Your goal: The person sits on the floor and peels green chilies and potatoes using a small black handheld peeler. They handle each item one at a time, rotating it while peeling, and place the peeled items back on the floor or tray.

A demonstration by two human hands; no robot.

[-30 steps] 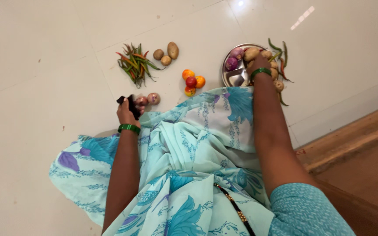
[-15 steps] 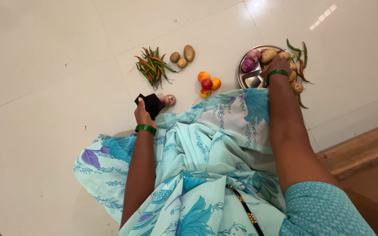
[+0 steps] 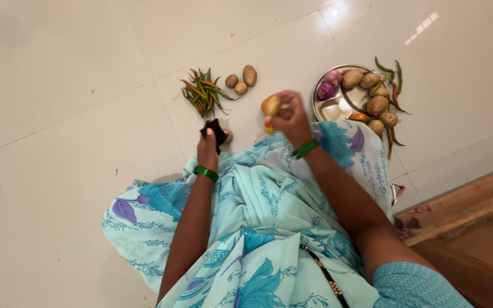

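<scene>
floor: pale glossy tiles (image 3: 58, 85), person sitting on it in a light blue flowered sari (image 3: 269, 205)

chillies: loose bunch of green and red ones (image 3: 203, 92), up and a bit left of the left hand

small potatoes: 3 of them (image 3: 242, 80) in a little cluster just right of that chilli bunch, well above the left hand

left hand: left hand (image 3: 207, 149) with a green bangle at the wrist, fingers curled snug around a black thing (image 3: 214, 130) that sticks out past the fingertips, can't tell what it is tbh

onion: pinkish one (image 3: 227, 136) peeking out right beside the black thing, touching or nearly so

right hand: right hand (image 3: 292, 117), green bangles too, fingers closed round a potato (image 3: 271, 105) held up off the floor, a little up and right of the left hand

tomatoes: red-orange bits (image 3: 267, 125) mostly hidden under the right hand

steel plate: round compartment plate (image 3: 338, 108) off to the right of the right hand, holding 2 purple onions (image 3: 328, 84) and several potatoes (image 3: 376, 105)

more chillies: green and red ones (image 3: 392, 74) along the plate's far right rim

wood step: brown edge (image 3: 475, 194) at far right
</scene>
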